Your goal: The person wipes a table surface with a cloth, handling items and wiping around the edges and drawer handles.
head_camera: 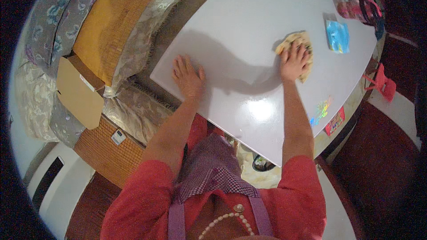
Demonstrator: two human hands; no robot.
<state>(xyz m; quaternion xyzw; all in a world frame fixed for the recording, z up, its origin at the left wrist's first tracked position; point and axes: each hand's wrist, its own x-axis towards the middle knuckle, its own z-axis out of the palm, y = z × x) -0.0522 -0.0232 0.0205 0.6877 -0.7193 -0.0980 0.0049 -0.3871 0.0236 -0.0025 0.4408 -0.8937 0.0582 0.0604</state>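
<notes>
A white tabletop (233, 23) with a glossy surface spreads before me. My right hand (295, 61) lies palm down on a crumpled yellowish cloth (289, 41), pressing it to the table with the fingers spread over it. Flat near the table's left edge rests my left hand (187, 76), its fingers apart and nothing under them that shows. Right of the cloth is a blue plastic packet (338, 36). Colourful shiny marks or stickers (322, 111) show near the right edge, below the cloth.
Pink and dark items (353, 10) crowd the table's far right corner. A small red chair (383, 83) stands beyond the right edge. Left are a sofa with a woven mat (113, 13), an open cardboard box (80, 93) and a small white device (118, 137). A dark bin (262, 164) sits below the near corner.
</notes>
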